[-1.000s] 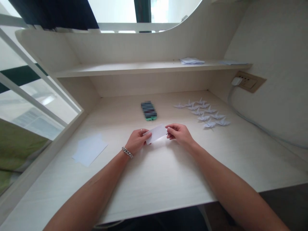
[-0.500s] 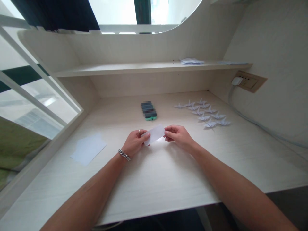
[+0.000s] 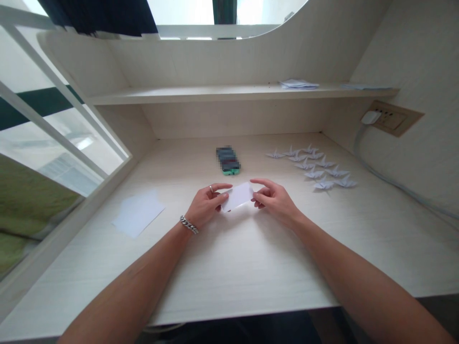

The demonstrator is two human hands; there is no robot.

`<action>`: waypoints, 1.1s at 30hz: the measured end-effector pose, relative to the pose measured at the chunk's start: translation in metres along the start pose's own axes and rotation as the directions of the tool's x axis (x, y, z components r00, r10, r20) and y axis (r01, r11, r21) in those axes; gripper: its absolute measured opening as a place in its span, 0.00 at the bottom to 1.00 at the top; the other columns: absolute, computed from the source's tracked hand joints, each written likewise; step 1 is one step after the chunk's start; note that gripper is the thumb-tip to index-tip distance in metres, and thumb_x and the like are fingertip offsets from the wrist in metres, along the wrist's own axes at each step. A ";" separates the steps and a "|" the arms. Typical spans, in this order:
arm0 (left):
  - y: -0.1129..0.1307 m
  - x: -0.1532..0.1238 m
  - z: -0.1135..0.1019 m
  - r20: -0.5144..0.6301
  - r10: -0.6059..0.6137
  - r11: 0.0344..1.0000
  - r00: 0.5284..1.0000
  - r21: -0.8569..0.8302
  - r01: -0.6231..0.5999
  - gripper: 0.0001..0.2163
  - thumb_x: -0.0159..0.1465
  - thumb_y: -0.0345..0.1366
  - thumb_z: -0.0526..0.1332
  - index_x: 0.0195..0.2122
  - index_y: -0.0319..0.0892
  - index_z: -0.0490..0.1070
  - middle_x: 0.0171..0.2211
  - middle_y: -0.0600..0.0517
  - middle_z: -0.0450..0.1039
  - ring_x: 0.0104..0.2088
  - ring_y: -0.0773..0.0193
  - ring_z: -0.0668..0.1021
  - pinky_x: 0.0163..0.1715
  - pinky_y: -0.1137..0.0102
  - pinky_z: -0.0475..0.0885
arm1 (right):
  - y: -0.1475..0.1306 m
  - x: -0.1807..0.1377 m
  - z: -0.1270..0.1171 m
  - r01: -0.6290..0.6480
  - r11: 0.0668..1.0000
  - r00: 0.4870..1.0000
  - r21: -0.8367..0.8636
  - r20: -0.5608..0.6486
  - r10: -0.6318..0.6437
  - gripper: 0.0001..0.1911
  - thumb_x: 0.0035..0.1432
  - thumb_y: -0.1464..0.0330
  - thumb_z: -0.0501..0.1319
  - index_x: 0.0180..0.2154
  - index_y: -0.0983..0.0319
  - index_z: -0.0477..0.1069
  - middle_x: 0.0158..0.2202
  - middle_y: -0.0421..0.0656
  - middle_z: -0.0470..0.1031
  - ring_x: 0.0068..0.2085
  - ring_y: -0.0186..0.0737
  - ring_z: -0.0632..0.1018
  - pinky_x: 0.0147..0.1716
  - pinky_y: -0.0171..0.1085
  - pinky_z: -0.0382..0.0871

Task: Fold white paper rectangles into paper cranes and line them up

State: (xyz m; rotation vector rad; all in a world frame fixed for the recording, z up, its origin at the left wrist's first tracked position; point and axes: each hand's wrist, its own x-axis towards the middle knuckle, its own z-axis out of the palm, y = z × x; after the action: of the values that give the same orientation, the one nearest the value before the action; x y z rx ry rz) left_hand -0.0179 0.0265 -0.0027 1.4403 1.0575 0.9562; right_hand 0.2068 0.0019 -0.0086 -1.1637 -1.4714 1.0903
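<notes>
A small white sheet of paper (image 3: 238,196) is held up a little above the desk between both hands. My left hand (image 3: 208,204), with a ring and a chain bracelet (image 3: 189,224), pinches its left end, thumb on the near face. At the right end, my right hand (image 3: 271,197) grips the edge between thumb and curled fingers, its index finger stretched out along the top corner. Several folded paper cranes (image 3: 315,165) stand in a group beyond my right hand. More white paper (image 3: 139,212) lies flat left of my left hand.
A dark phone-like object (image 3: 228,160) with a green end, blurred out, lies beyond the hands. Folded papers (image 3: 298,84) rest on the shelf (image 3: 201,94). On the right wall, a plug (image 3: 370,117) sits in a socket, its cable (image 3: 390,179) trailing down to the desk.
The paper is now more upright and looks shorter and taller. My right index finger has stretched out. The whole view has shifted slightly.
</notes>
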 end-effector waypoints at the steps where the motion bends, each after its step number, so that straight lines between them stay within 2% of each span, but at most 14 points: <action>1: 0.001 -0.001 0.000 -0.013 -0.001 1.000 1.000 -0.006 0.001 0.16 0.54 0.40 0.67 0.42 0.38 0.77 0.23 0.53 0.73 0.20 0.69 0.73 0.21 0.73 0.66 | -0.001 -0.002 0.000 0.062 0.994 0.998 -0.092 0.031 -0.059 0.20 0.53 0.66 0.63 0.49 0.59 0.74 0.31 0.42 0.78 0.29 0.37 0.77 0.31 0.37 0.72; 4: 0.006 -0.004 0.002 -0.002 -0.030 0.995 1.000 -0.090 0.030 0.13 0.54 0.42 0.67 0.35 0.35 0.77 0.24 0.50 0.75 0.22 0.66 0.76 0.22 0.73 0.65 | -0.004 -0.006 0.002 0.200 0.920 0.979 -0.338 0.108 -0.173 0.14 0.52 0.66 0.65 0.43 0.56 0.78 0.38 0.44 0.79 0.33 0.40 0.76 0.33 0.37 0.69; 6: 0.009 -0.005 0.004 0.046 -0.041 0.979 0.998 -0.196 0.049 0.17 0.57 0.47 0.64 0.33 0.35 0.75 0.26 0.46 0.76 0.25 0.63 0.78 0.22 0.72 0.65 | -0.007 -0.009 0.005 0.179 0.906 0.984 -0.383 0.088 -0.157 0.07 0.55 0.65 0.62 0.34 0.58 0.79 0.32 0.43 0.79 0.30 0.39 0.75 0.31 0.36 0.66; 9: 0.010 -0.006 0.005 0.004 0.014 0.970 1.000 -0.242 -0.012 0.19 0.57 0.50 0.64 0.35 0.36 0.72 0.23 0.49 0.74 0.20 0.68 0.73 0.19 0.74 0.61 | -0.009 -0.012 0.013 0.016 0.969 0.992 -0.248 0.126 0.016 0.15 0.59 0.61 0.58 0.25 0.61 0.74 0.23 0.41 0.75 0.23 0.34 0.69 0.23 0.33 0.59; 11: 0.008 -0.005 0.006 -0.058 0.044 0.984 0.997 -0.169 -0.054 0.16 0.53 0.45 0.69 0.32 0.36 0.71 0.18 0.56 0.68 0.17 0.72 0.66 0.18 0.75 0.58 | -0.011 -0.014 0.019 -0.091 0.990 0.977 -0.108 0.184 0.110 0.16 0.58 0.58 0.58 0.25 0.62 0.71 0.21 0.40 0.73 0.20 0.31 0.66 0.21 0.32 0.56; 13: 0.006 -0.005 0.006 -0.089 0.040 0.995 0.995 -0.089 -0.048 0.14 0.51 0.43 0.70 0.26 0.37 0.69 0.16 0.58 0.63 0.17 0.74 0.63 0.18 0.76 0.57 | -0.014 -0.016 0.022 -0.146 0.988 0.961 -0.040 0.230 0.152 0.17 0.58 0.57 0.58 0.25 0.62 0.70 0.21 0.40 0.73 0.19 0.30 0.65 0.20 0.32 0.55; 15: 0.005 -0.005 0.006 -0.100 0.023 0.998 0.995 -0.054 -0.029 0.15 0.52 0.43 0.69 0.23 0.37 0.68 0.18 0.56 0.64 0.19 0.73 0.65 0.20 0.75 0.60 | -0.017 -0.018 0.024 -0.142 0.988 0.952 -0.069 0.262 0.155 0.17 0.57 0.57 0.59 0.23 0.62 0.69 0.20 0.39 0.71 0.19 0.30 0.64 0.20 0.32 0.54; 19: 0.006 -0.007 0.006 -0.036 -0.025 0.999 0.999 -0.045 0.023 0.13 0.52 0.43 0.67 0.26 0.37 0.70 0.22 0.54 0.68 0.22 0.69 0.69 0.24 0.73 0.65 | -0.019 -0.016 0.020 -0.089 0.989 0.963 -0.115 0.242 0.115 0.19 0.57 0.57 0.60 0.21 0.63 0.70 0.19 0.38 0.69 0.20 0.29 0.64 0.20 0.32 0.54; 24: 0.006 -0.009 0.008 0.119 -0.081 0.996 0.990 0.036 0.077 0.13 0.51 0.42 0.68 0.22 0.38 0.69 0.19 0.56 0.66 0.20 0.70 0.67 0.20 0.74 0.61 | -0.010 -0.009 0.014 -0.129 0.986 0.987 0.103 0.106 0.118 0.17 0.53 0.56 0.63 0.37 0.63 0.75 0.29 0.42 0.76 0.25 0.33 0.72 0.23 0.32 0.63; 27: 0.005 -0.010 0.009 0.172 -0.097 0.990 0.980 0.114 0.078 0.14 0.51 0.43 0.68 0.20 0.38 0.68 0.18 0.56 0.65 0.19 0.71 0.65 0.19 0.74 0.58 | -0.007 -0.008 0.013 -0.109 0.987 0.990 0.118 0.105 0.097 0.15 0.49 0.60 0.67 0.37 0.63 0.75 0.26 0.41 0.75 0.25 0.32 0.73 0.24 0.32 0.66; 33: 0.007 -0.010 0.010 0.077 -0.062 0.990 0.995 0.129 0.052 0.14 0.52 0.46 0.67 0.26 0.38 0.74 0.23 0.52 0.73 0.22 0.67 0.71 0.21 0.73 0.63 | -0.009 -0.008 0.016 -0.167 0.978 0.982 0.126 0.114 0.153 0.09 0.47 0.65 0.67 0.29 0.64 0.76 0.23 0.41 0.75 0.24 0.33 0.74 0.26 0.34 0.68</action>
State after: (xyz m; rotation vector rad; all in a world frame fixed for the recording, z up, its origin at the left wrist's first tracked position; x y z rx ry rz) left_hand -0.0106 0.0141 0.0031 1.5313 1.1099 0.7953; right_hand 0.1908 -0.0088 -0.0039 -1.1598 -1.3767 1.3582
